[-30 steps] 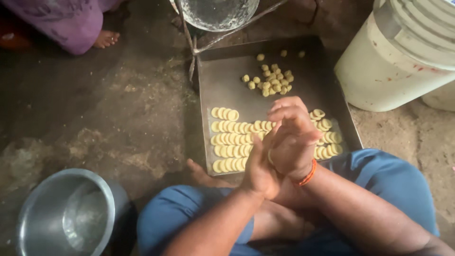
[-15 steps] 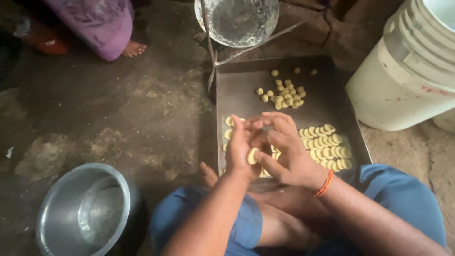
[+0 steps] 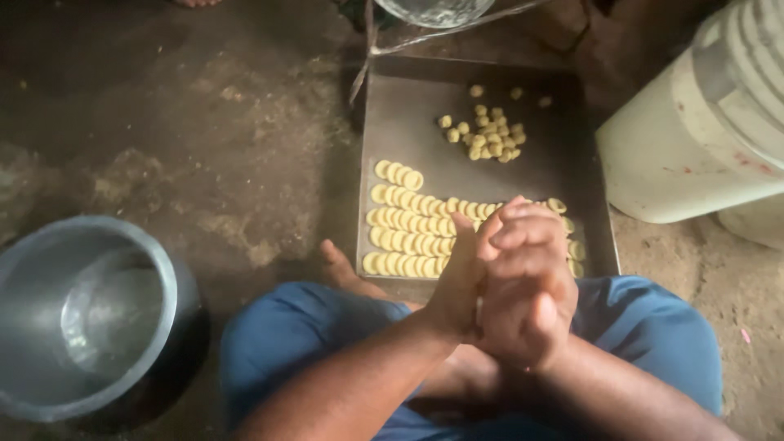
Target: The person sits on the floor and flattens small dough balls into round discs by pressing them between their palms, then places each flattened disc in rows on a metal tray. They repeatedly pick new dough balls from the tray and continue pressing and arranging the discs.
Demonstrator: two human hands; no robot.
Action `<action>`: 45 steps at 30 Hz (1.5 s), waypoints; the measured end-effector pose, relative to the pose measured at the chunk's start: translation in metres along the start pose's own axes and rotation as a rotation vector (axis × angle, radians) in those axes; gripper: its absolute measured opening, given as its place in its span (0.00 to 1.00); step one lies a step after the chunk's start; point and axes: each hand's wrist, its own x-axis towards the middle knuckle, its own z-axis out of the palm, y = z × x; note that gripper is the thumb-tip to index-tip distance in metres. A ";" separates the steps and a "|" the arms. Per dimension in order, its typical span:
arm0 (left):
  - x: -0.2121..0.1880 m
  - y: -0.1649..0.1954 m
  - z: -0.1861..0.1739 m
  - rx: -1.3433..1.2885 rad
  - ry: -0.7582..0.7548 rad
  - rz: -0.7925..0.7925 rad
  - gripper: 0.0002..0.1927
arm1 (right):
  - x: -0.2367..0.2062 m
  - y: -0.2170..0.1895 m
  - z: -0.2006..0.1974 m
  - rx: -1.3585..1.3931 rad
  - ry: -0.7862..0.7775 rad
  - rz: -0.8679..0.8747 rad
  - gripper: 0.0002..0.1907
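Left hand [image 3: 460,282] and right hand [image 3: 527,286] are pressed palm to palm, upright, over the near edge of the baking tray [image 3: 408,114]. Whatever sits btwn the palms is hidden, so can't tell if they grip anything; fingers of the right hand curl over the left. The hands also cover part of the rows of flat dough discs [image 3: 408,229], which lie in overlapping lines along the tray's near edge and left side; a few discs show past the hands on the right. Small dough balls [image 3: 486,139] sit in a loose cluster toward the tray's far right corner, w/ a couple of strays beside them.

A bare foot [image 3: 343,265] pokes out just at the tray's near left corner, above blue-clad knees [image 3: 302,335]. Steel pot [image 3: 86,318] stands on the dirt floor [image 3: 163,131] at left, well apart from the tray, partly cut off by the frame. White plastic bucket [image 3: 702,131] at right, cut off at the edge. A glass bowl [image 3: 433,10] at the top is mostly out of frame; its contents are unclear.
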 end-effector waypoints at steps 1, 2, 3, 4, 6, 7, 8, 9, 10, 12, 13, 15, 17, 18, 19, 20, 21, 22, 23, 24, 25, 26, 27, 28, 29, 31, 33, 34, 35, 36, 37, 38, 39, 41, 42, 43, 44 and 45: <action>0.001 0.001 0.000 -0.165 -0.009 -0.044 0.33 | -0.001 -0.002 0.001 -0.001 -0.025 -0.023 0.25; 0.004 0.000 0.000 -0.325 -0.022 -0.083 0.35 | -0.001 -0.004 0.003 0.035 -0.046 -0.015 0.25; 0.007 -0.001 0.001 -0.486 -0.037 -0.125 0.37 | 0.001 -0.006 0.002 0.045 -0.042 0.005 0.26; 0.010 -0.004 0.002 -0.541 -0.030 -0.113 0.39 | 0.002 -0.007 0.003 0.055 -0.038 0.025 0.27; 0.015 -0.012 0.005 -0.650 -0.029 -0.098 0.42 | 0.005 -0.007 0.005 -0.003 0.034 0.042 0.28; 0.017 -0.016 0.005 -0.643 -0.030 -0.124 0.44 | 0.007 -0.006 0.006 -0.044 0.077 0.031 0.29; 0.018 -0.020 0.006 -0.637 -0.034 -0.153 0.46 | 0.008 -0.004 0.009 -0.106 0.132 -0.016 0.29; 0.018 -0.024 0.005 -0.629 -0.040 -0.178 0.49 | 0.009 -0.004 0.012 -0.142 0.164 -0.070 0.29; 0.019 -0.026 0.004 -0.615 -0.047 -0.198 0.51 | 0.011 -0.002 0.015 -0.180 0.197 -0.122 0.29; 0.020 -0.025 0.000 -0.590 -0.044 -0.239 0.55 | 0.019 -0.005 0.017 -0.201 0.220 -0.215 0.28; 0.020 -0.022 -0.003 -0.605 -0.038 -0.306 0.56 | 0.026 -0.009 0.015 -0.080 0.147 -0.115 0.27; 0.024 -0.010 -0.011 -0.601 -0.046 -0.446 0.58 | 0.046 -0.020 0.007 0.084 0.020 0.056 0.24; 0.029 0.006 -0.017 -0.741 -0.485 -0.108 0.56 | 0.072 -0.034 -0.011 0.059 -0.124 0.221 0.21; 0.031 0.015 -0.020 -0.732 -0.495 -0.017 0.55 | 0.082 -0.036 -0.016 0.021 -0.203 0.328 0.18; 0.034 0.022 -0.022 -0.726 -0.503 0.073 0.54 | 0.090 -0.039 -0.022 -0.024 -0.288 0.432 0.15; 0.034 0.030 -0.024 -0.651 -0.304 0.071 0.52 | 0.093 -0.037 -0.022 -0.053 -0.361 0.567 0.12; 0.035 0.034 -0.025 -0.577 -0.100 0.081 0.51 | 0.093 -0.036 -0.025 -0.083 -0.434 0.712 0.10; 0.036 0.038 -0.026 -0.441 -0.031 0.112 0.46 | 0.090 -0.033 -0.024 -0.048 -0.477 0.791 0.07; 0.037 0.040 -0.027 -0.311 0.043 0.136 0.42 | 0.084 -0.027 -0.022 -0.012 -0.517 0.881 0.06; 0.038 0.040 -0.029 -0.184 0.119 0.151 0.39 | 0.078 -0.022 -0.022 0.024 -0.552 0.980 0.07; 0.038 0.040 -0.031 -0.215 0.237 0.166 0.38 | 0.070 -0.016 -0.021 0.080 -0.516 0.954 0.05; 0.041 0.039 -0.033 -0.246 0.358 0.189 0.36 | 0.067 -0.008 -0.024 0.134 -0.489 0.924 0.05; 0.043 0.038 -0.036 -0.274 0.481 0.222 0.35 | 0.065 0.002 -0.026 0.192 -0.470 0.887 0.05; 0.045 0.037 -0.039 -0.199 0.592 0.208 0.34 | 0.066 0.015 -0.031 0.148 -0.456 0.851 0.06; 0.047 0.035 -0.042 -0.124 0.704 0.187 0.33 | 0.072 0.030 -0.039 0.105 -0.440 0.818 0.07; 0.050 0.032 -0.043 0.024 0.814 0.193 0.32 | 0.083 0.073 -0.048 -0.069 -0.417 0.816 0.07; 0.052 0.031 -0.041 0.176 0.795 0.245 0.31 | 0.088 0.126 -0.053 -0.340 -0.387 0.867 0.08; 0.053 0.030 -0.039 0.175 0.774 0.255 0.31 | 0.084 0.152 -0.055 -0.549 -0.529 0.834 0.07; 0.053 0.032 -0.037 0.175 0.754 0.272 0.30 | 0.078 0.179 -0.054 -0.754 -0.673 0.786 0.07; 0.053 0.034 -0.035 0.178 0.740 0.295 0.30 | 0.068 0.203 -0.052 -0.639 -0.678 0.823 0.08; 0.051 0.037 -0.034 0.222 0.745 0.299 0.30 | 0.056 0.225 -0.051 -0.522 -0.686 0.863 0.11; 0.050 0.041 -0.033 0.261 0.747 0.296 0.30 | 0.043 0.243 -0.050 -0.425 -0.683 0.918 0.12; 0.048 0.045 -0.032 0.296 0.741 0.291 0.29 | 0.032 0.258 -0.051 -0.336 -0.673 0.970 0.13; 0.044 0.051 -0.030 0.269 0.731 0.240 0.26 | 0.019 0.279 -0.057 -0.352 -0.685 0.987 0.14; 0.042 0.053 -0.028 0.258 0.731 0.210 0.25 | 0.015 0.286 -0.060 -0.453 -0.705 0.958 0.15; 0.039 0.053 -0.026 0.279 0.694 0.220 0.23 | 0.014 0.290 -0.063 -0.552 -0.720 0.932 0.15; 0.037 0.052 -0.023 0.299 0.656 0.229 0.22 | 0.016 0.294 -0.067 -0.652 -0.733 0.904 0.15; 0.035 0.050 -0.020 0.318 0.620 0.241 0.21 | 0.019 0.297 -0.070 -0.750 -0.751 0.873 0.16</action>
